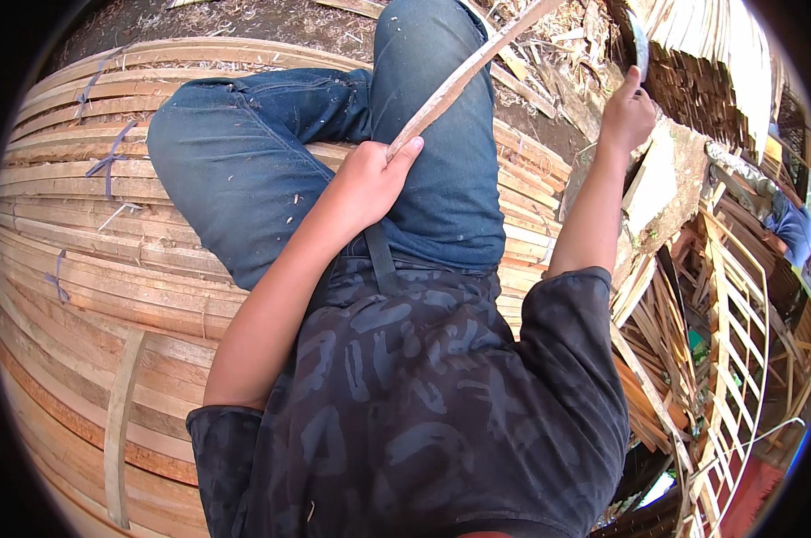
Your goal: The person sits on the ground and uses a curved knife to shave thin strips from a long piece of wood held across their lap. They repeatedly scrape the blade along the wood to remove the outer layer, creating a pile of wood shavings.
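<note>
Firmly, the fingers of the left hand [370, 184] grip the wooden strip [468, 79], reaching past the slat pile's [83, 238] far edge; the right hand [628, 118] clasps a bladed tool [639, 45], best swung clear of the knees [428, 40].

No readable text, labels, brands, numbers or signs. Near: dark shirt [441, 386] carries grey brush-stroke print [423, 434]; some strokes look letter-like, angled and looped across the front, but none resolves into a legible word or number.
</note>
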The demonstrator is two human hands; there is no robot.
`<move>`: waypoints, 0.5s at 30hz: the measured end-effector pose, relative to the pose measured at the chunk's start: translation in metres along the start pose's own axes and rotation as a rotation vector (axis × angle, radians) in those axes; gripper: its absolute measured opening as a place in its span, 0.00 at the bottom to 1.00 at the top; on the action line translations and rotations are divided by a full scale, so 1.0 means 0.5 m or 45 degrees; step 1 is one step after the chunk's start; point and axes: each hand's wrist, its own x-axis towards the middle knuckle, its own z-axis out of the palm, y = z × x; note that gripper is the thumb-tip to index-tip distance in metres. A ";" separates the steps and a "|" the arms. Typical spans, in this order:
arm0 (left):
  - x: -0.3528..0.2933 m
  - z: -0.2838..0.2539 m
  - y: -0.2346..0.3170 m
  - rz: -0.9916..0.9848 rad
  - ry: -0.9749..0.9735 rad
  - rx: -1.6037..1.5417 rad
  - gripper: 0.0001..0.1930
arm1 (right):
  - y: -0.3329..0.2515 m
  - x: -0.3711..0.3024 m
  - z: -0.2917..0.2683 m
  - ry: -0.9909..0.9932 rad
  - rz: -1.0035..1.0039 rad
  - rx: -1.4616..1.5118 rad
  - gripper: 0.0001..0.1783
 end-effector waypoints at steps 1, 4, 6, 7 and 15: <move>-0.005 -0.005 -0.003 0.001 -0.005 -0.003 0.32 | 0.043 0.022 -0.016 0.144 0.206 -0.054 0.41; 0.000 -0.018 0.005 0.006 -0.019 -0.020 0.31 | 0.111 0.041 -0.077 0.142 0.141 0.197 0.40; 0.002 -0.021 0.009 -0.004 -0.050 -0.041 0.32 | 0.111 0.016 -0.098 -0.032 0.016 0.266 0.38; 0.005 -0.018 0.013 -0.009 -0.051 -0.029 0.32 | 0.082 -0.016 -0.102 -0.150 -0.038 0.265 0.36; -0.006 -0.007 0.016 0.050 0.096 0.090 0.31 | -0.114 -0.129 -0.017 -0.286 -0.713 0.003 0.32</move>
